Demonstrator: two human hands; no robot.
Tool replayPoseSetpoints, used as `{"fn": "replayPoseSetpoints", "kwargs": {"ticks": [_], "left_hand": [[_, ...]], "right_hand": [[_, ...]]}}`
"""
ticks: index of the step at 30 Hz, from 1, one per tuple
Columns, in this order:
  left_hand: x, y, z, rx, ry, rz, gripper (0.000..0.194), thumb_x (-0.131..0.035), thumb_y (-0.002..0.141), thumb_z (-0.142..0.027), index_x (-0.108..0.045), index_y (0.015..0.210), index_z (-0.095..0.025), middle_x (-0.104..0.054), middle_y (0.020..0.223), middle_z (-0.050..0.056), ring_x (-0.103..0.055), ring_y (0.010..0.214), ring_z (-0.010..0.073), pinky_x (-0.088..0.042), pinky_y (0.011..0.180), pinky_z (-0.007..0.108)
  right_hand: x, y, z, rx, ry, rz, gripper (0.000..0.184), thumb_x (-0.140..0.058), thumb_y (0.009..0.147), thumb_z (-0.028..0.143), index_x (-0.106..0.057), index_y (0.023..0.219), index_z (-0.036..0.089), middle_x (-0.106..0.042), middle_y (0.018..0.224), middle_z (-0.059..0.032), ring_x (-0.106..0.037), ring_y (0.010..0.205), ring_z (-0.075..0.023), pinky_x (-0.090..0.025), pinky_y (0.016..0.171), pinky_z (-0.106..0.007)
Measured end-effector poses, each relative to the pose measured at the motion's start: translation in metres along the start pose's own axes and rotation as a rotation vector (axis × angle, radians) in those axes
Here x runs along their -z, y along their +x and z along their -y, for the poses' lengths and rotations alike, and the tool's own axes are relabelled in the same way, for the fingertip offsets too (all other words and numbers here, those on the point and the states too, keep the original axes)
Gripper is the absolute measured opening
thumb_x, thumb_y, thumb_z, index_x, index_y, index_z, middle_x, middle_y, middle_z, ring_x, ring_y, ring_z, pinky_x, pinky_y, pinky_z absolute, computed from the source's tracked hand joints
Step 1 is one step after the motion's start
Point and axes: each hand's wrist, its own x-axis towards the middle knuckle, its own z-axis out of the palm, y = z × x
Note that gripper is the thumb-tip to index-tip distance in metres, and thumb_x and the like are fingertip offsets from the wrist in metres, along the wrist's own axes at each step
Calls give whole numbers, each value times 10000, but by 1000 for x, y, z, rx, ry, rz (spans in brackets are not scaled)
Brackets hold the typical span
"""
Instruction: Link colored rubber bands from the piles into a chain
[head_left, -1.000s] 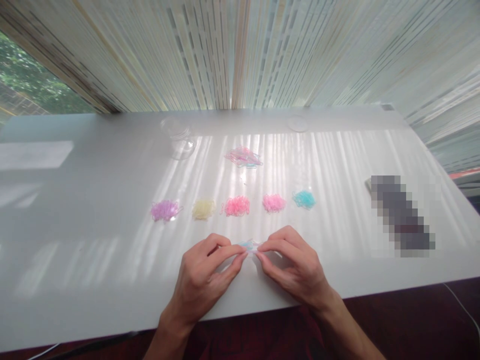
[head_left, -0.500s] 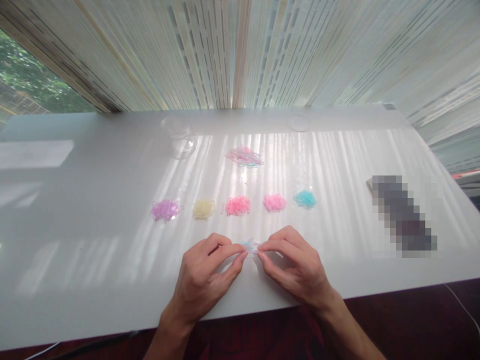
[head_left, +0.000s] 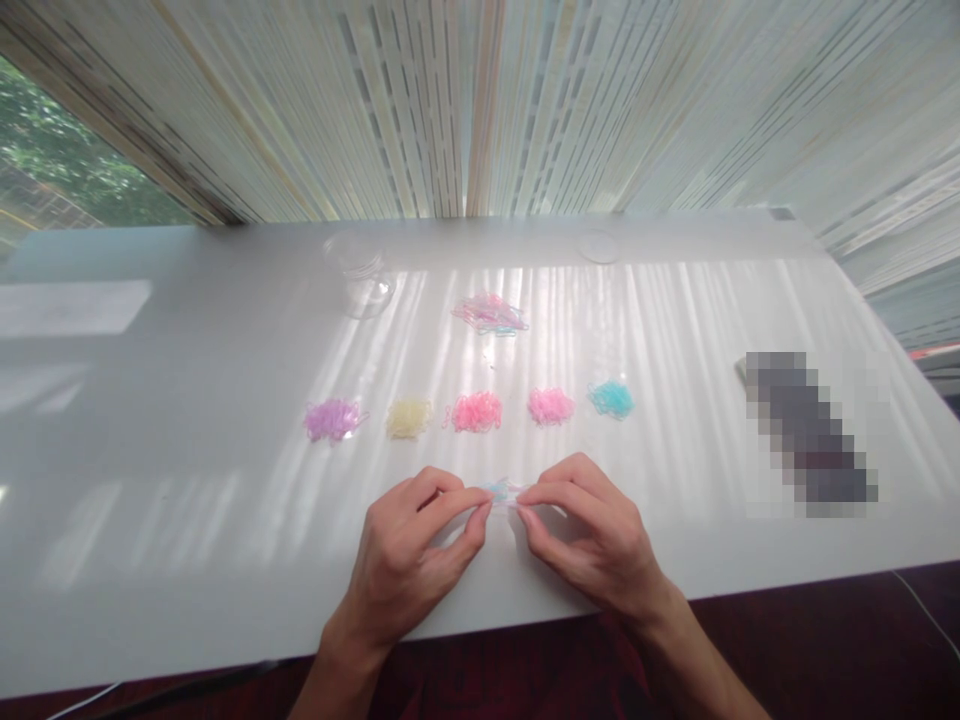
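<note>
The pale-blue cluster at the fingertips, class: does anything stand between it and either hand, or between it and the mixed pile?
Nothing visible stands between the pale-blue cluster and the left hand or right hand. Towards the mixed pile, the coral pile lies in between, its right edge about on the straight line.

Reaches in from the bottom edge with a bare left forearm (head_left: 351, 650) and a bare right forearm (head_left: 696, 640), both slanting inward. Holds the bare left hand (head_left: 412, 545) and the bare right hand (head_left: 598, 530) level, near each other, backs upward. Pinches with thumb and index finger on each side, other fingers bent.
</note>
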Motion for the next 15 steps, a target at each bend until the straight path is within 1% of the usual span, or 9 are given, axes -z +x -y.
{"fn": "replayPoseSetpoints", "kwargs": {"ticks": [8, 15], "left_hand": [[0, 0, 0, 5, -5, 12, 118, -685, 930, -123, -734, 998, -207, -637, 802, -4, -639, 695, 117, -537, 632, 233], [-1, 1, 0, -17, 28, 14, 91, -678, 934, -135, -720, 968, -209, -636, 788, -4, -628, 675, 125, -530, 621, 247]], "right_hand": [[0, -1, -1, -3, 2, 1, 153, -676, 887, 95, -701, 956, 229, -650, 812, -22, -638, 741, -161, -580, 639, -277], [-2, -3, -2, -20, -13, 4, 117, -671, 914, 105, -698, 955, 212, -649, 828, -23, -625, 771, -152, -568, 683, -274]]}}
